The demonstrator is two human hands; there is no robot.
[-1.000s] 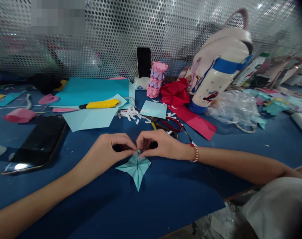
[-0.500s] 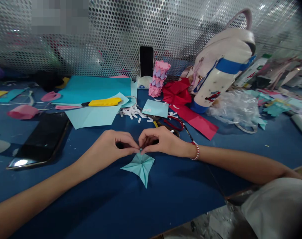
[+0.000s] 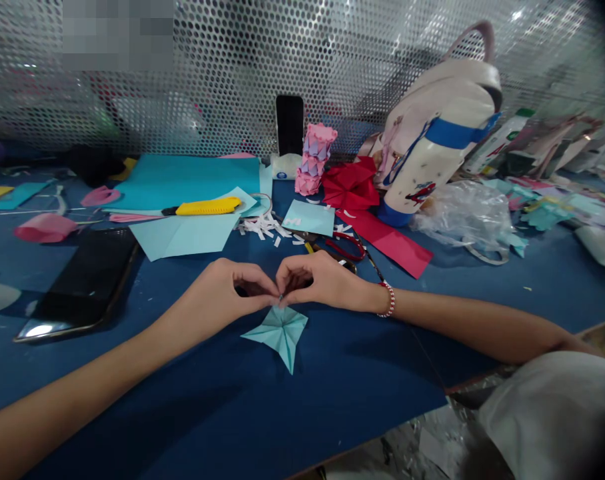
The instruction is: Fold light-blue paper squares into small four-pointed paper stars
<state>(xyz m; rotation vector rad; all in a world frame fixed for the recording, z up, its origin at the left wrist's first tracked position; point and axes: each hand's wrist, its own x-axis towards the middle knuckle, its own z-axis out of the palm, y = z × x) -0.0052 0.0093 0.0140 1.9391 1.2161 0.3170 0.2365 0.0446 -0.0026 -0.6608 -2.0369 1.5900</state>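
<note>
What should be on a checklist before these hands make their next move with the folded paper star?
1. Left hand pinching the folded paper star at its far point: ok.
2. Right hand pinching at that same point: ok.
3. Star's other three points free of fingers: ok.
4. Crease under the fingertips neat: cannot tell, fingers cover it.
5. Yellow cutter away from both hands: ok.
6. Area just beyond the right hand uncluttered: not ok, a red-handled tool lies close by.

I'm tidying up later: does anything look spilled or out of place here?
Yes: white paper scraps lie strewn, mostly between the yellow cutter and the light-blue square, odd because they look like litter.
</note>
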